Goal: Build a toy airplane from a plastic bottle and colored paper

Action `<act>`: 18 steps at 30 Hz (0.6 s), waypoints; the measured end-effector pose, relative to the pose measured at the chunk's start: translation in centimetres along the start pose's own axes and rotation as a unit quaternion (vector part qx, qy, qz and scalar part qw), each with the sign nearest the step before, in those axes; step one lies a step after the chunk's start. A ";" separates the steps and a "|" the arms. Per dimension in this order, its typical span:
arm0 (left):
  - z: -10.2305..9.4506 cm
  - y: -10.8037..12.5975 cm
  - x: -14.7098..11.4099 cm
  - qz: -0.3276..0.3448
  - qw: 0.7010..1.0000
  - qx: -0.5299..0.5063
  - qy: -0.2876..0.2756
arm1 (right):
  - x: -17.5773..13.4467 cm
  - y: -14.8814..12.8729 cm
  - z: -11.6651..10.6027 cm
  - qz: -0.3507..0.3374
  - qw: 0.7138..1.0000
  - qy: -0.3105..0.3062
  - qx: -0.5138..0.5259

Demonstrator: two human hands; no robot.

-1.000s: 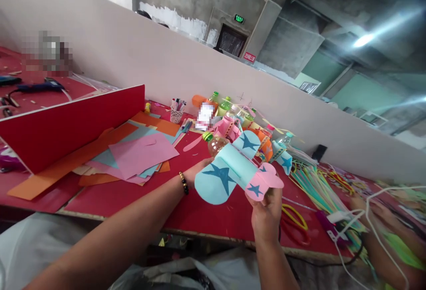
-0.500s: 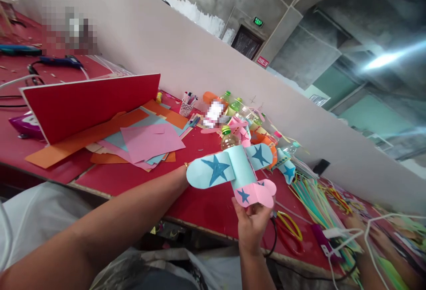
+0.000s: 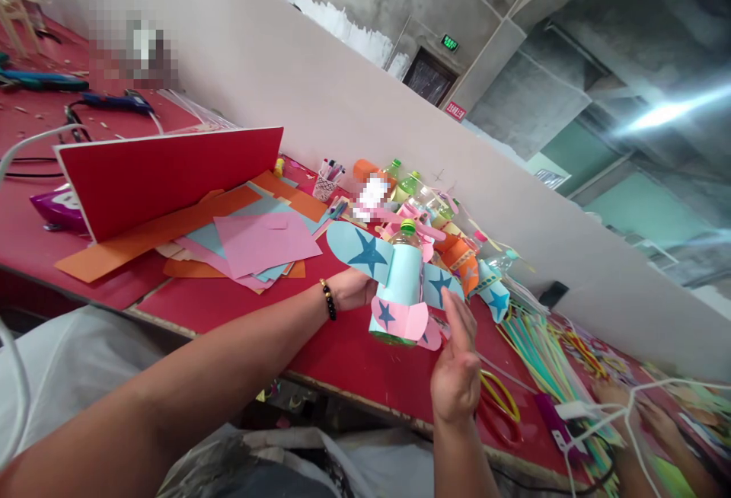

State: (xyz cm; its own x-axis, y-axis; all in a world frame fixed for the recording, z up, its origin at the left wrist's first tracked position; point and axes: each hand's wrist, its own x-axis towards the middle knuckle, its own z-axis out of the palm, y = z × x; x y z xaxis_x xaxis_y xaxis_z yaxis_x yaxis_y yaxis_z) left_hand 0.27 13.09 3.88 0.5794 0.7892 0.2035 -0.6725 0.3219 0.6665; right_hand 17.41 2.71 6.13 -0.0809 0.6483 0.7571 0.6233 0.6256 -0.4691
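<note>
A toy airplane (image 3: 403,273) made from a green-capped plastic bottle wrapped in light blue paper is in front of me. Its blue wings and pink tail pieces carry dark blue stars. My left hand (image 3: 355,289), with a beaded bracelet at the wrist, grips the airplane from the left and behind; its fingertips are hidden behind the wing and body. To the right of the tail, my right hand (image 3: 457,368) is open, fingers stretched upward and holding nothing. Its fingertips are close to the right wing; I cannot tell whether they touch it.
Paper sheets (image 3: 268,243) and a red board (image 3: 177,178) lie to the left. More decorated bottles (image 3: 457,254) and a pen cup (image 3: 325,182) stand along the wall. Scissors (image 3: 501,399), paper strips (image 3: 542,353) and white cables are at right, with another person's hands (image 3: 656,422) beyond.
My right hand has let go of the pink tail and opened beside it. The airplane has turned and tilted, so its bottle neck and green base now show.
</note>
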 end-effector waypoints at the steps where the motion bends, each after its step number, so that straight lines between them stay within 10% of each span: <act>1: 0.1 0.0 0.0 0.001 1.000 0.002 -0.001 | 0.7 -0.1 -0.3 -0.023 0.999 -0.035 -0.013; 6: 0.1 0.0 -0.1 0.001 1.000 0.009 -0.001 | 2.9 -0.5 -0.1 -0.060 0.987 -0.135 -0.058; 18: 0.3 0.1 -0.4 -0.005 1.000 0.000 -0.012 | 5.7 0.2 0.0 -0.049 0.983 -0.141 -0.107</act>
State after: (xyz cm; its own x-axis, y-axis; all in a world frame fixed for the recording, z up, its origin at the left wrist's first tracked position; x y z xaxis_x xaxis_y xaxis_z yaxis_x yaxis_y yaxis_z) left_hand 0.10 12.67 4.11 0.5978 0.7727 0.2135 -0.6658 0.3301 0.6692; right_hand 17.08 6.49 10.35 -0.3422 0.7023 0.6243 0.7491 0.6049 -0.2699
